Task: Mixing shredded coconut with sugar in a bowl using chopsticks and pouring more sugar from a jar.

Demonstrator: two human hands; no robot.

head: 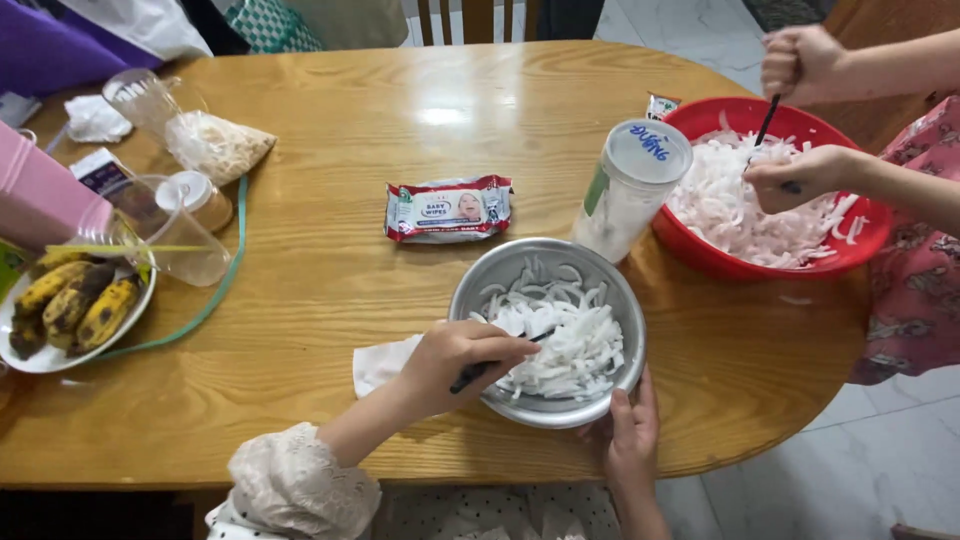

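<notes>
A round metal bowl (470,290) of white translucent strips (570,335) sits near the table's front edge. My left hand (455,362), in a lace-cuffed sleeve, is closed around a thin black utensil (500,360) whose tip lies in the strips. My right hand (630,430) grips the bowl's near rim from below. A folded white napkin (382,362) lies just left of the bowl, partly under my left hand.
Another person's two hands (800,120) work a black utensil in a red bowl (700,255) of white strips at the right. A lidded plastic cup (632,190), a wipes pack (448,208), a plate of spotted bananas (70,305) and bagged cups (180,215) stand on the wooden table (330,110).
</notes>
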